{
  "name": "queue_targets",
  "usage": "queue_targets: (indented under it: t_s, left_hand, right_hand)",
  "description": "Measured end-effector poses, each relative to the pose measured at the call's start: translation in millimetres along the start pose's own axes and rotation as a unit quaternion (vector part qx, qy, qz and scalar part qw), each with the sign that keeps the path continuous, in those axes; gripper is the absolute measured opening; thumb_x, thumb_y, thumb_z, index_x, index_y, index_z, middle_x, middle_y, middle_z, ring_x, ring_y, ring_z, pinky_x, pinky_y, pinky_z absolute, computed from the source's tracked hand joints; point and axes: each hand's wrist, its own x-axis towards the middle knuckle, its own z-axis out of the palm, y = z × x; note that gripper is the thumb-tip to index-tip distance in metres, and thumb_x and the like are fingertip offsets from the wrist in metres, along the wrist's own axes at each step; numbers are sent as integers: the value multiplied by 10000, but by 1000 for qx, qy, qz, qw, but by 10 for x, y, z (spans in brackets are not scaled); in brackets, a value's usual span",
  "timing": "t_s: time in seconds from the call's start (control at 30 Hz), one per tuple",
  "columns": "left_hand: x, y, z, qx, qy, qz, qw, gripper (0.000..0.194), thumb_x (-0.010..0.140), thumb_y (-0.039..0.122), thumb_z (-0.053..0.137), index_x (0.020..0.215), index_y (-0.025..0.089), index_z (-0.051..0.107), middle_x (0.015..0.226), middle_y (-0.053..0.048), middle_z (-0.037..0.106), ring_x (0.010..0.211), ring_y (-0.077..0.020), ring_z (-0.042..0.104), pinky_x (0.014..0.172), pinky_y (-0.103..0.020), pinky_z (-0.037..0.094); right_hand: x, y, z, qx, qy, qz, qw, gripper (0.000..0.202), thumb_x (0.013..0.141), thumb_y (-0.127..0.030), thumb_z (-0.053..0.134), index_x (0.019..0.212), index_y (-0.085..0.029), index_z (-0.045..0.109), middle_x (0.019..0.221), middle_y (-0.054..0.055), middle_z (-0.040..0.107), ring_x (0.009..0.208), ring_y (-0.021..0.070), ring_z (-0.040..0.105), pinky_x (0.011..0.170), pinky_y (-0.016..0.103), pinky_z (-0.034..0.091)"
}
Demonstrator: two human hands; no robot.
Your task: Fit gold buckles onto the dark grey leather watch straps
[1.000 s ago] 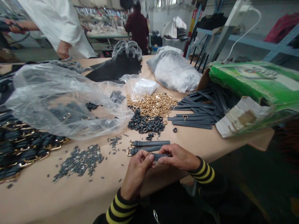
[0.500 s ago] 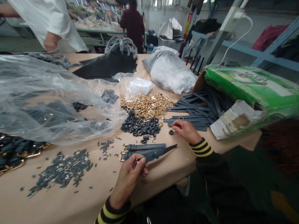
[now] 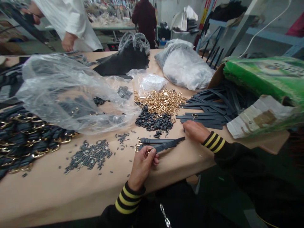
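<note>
My left hand pinching a buckled dark strap, my right hand beside the flat strips, its grip unclear

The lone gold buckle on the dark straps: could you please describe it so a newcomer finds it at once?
Start from the green box at the right. Dark straps spread leftward from its opening. On the strap row nearest the viewer lies one gold buckle, separate from the big gold pile.

Shiny gold metal buckles; crinkled, clear plastic bag.
</note>
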Motion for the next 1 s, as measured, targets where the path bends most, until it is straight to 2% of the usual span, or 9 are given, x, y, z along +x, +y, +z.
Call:
queue_targets:
  t_s: [0.07, 0.13, 0.2, 0.3, 0.43, 0.63, 0.77, 0.87, 1.0]
  left_hand:
    - [-10, 0, 26, -1, 11, 11, 1000, 252, 762, 371, 570, 786, 125, 522, 591, 7, 596, 475, -72, 527, 470, -183, 436]
    - [-21, 4, 51, -2, 27, 22, 999, 245, 764, 361, 571, 795, 123, 524, 604, 5, 600, 490, -76, 540, 481, -186, 445]
    - [-40, 15, 72, -1, 40, 34, 999, 237, 765, 351, 574, 810, 123, 525, 617, 2, 604, 510, -81, 554, 501, -192, 456]
    - [-84, 41, 99, 4, 43, 50, 998, 225, 767, 337, 578, 823, 126, 524, 638, -2, 612, 535, -85, 565, 528, -201, 466]
    - [-143, 64, 135, 7, 26, 65, 998, 205, 782, 329, 562, 799, 130, 516, 642, -1, 605, 539, -87, 561, 537, -211, 462]
    - [-184, 87, 146, 67, 7, 100, 993, 187, 813, 327, 518, 771, 146, 497, 652, 15, 570, 527, -81, 527, 531, -217, 431]
    - [-220, 114, 128, 131, -1, 114, 985, 187, 820, 334, 504, 764, 155, 493, 634, 19, 553, 527, -89, 509, 525, -221, 408]
    - [-241, 108, 129, 163, 26, 120, 979, 199, 825, 349, 495, 761, 160, 494, 607, 23, 537, 528, -97, 505, 526, -228, 402]
    - [-257, 82, 167, 144, 50, 119, 981, 211, 828, 363, 486, 762, 162, 491, 609, 20, 544, 521, -98, 508, 522, -230, 409]
  right_hand:
    - [-66, -81, -58, 42, 18, 6, 999, 135, 764, -105, 448, 799, -104, 578, 738, 103, 612, 701, 184, 597, 637, 265, 429]
    - [-159, -245, -74, 185, 14, -1, 983, 129, 792, -158, 434, 833, -130, 552, 662, 36, 596, 611, 136, 587, 592, 232, 448]
    - [-257, -462, -27, 392, -26, -9, 920, 113, 794, -205, 443, 826, -142, 532, 597, -8, 564, 522, 107, 567, 526, 212, 463]
    - [-349, -751, 111, 538, -49, 26, 841, 107, 753, -231, 512, 788, -134, 539, 570, -23, 547, 493, 92, 559, 513, 215, 486]
    - [-385, -895, 212, 589, -41, 58, 805, 124, 732, -227, 550, 785, -115, 569, 614, -12, 572, 523, 83, 578, 535, 212, 498]
    - [-427, -864, 194, 659, -51, 75, 747, 198, 691, -272, 629, 789, -129, 533, 581, -36, 566, 514, 77, 587, 540, 216, 511]
    - [-473, -893, 205, 640, -16, 83, 764, 184, 678, -259, 649, 732, -135, 524, 612, -33, 561, 528, 88, 607, 522, 209, 505]
    - [-523, -929, 199, 624, 5, 69, 778, 169, 720, -280, 614, 764, -123, 572, 652, -2, 596, 580, 107, 629, 565, 231, 519]
    - [-569, -938, 213, 672, -15, 59, 738, 246, 705, -309, 641, 847, -110, 607, 701, 32, 648, 661, 127, 642, 649, 268, 529]
